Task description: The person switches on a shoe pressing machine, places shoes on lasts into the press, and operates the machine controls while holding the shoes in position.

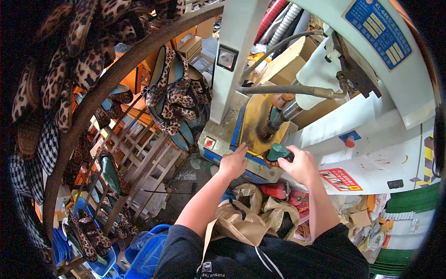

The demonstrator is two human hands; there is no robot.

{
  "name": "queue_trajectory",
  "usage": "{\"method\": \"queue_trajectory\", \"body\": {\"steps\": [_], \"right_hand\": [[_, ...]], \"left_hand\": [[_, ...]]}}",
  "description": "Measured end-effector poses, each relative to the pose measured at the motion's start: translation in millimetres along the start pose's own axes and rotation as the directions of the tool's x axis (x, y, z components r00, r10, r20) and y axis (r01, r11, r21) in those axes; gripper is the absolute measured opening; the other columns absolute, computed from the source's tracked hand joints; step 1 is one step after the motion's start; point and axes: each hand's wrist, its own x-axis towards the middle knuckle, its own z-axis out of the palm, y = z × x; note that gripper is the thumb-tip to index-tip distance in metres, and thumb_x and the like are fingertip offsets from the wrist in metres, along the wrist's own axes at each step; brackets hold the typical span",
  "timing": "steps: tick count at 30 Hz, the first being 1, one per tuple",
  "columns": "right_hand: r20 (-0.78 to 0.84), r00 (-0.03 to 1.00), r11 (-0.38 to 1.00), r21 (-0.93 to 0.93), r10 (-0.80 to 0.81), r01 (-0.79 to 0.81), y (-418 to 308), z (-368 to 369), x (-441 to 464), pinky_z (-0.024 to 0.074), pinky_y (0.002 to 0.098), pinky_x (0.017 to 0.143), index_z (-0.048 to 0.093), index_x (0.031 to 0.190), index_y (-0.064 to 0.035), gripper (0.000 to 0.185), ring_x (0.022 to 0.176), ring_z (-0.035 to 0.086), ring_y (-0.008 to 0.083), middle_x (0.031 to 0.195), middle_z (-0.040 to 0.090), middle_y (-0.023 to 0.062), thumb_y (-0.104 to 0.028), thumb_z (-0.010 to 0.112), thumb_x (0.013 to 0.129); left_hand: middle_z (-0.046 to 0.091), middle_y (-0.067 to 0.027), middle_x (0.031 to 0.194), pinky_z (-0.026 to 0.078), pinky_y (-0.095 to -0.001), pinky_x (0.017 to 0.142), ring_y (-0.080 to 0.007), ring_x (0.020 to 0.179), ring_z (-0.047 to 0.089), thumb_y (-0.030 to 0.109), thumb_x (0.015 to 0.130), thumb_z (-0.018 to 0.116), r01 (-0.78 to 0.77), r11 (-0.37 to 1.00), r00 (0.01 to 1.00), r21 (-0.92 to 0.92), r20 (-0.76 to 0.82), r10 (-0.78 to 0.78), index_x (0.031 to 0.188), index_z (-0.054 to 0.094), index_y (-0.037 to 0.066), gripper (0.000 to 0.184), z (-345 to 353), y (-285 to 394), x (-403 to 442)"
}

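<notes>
My right hand [301,165] grips a shoe [277,152] at the front edge of the press; its green inside faces up, and my fingers hide part of it. My left hand [233,162] is at the near left edge of the yellow, blackened press bed [253,121], fingers stretched forward and holding nothing. Farther back on that bed, a second shoe [274,115], also green inside, sits below the shiny metal press shaft [291,110]. Its lower part is hard to make out against the dark bed.
Racks with leopard-print shoes [167,88] stand on the left, blue baskets [146,253] below them. The white press frame [237,56] rises ahead, with a red knob [209,142], a red button [349,142] and a hose [288,89]. Bags [248,197] lie near my waist.
</notes>
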Motion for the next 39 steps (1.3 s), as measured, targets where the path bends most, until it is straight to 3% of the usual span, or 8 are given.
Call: {"method": "queue_trajectory", "body": {"steps": [39], "right_hand": [[0.027,1.000,1.000,-0.007,-0.005,0.005,-3.6,-11.1,4.0,0.0572,0.0490,0.090,0.071,0.123,-0.0050,0.057,0.098,0.073,0.0425,0.097,0.075,0.0246,-0.045,0.074,0.082]], "left_hand": [[0.035,-0.0033,0.168,0.050,-0.0538,0.100,-0.0312,0.121,0.067,0.026,0.094,0.057,0.033,0.999,0.998,0.030,0.048,-0.034,0.155,0.045,0.012,0.063,3.2,0.0,3.9]]}}
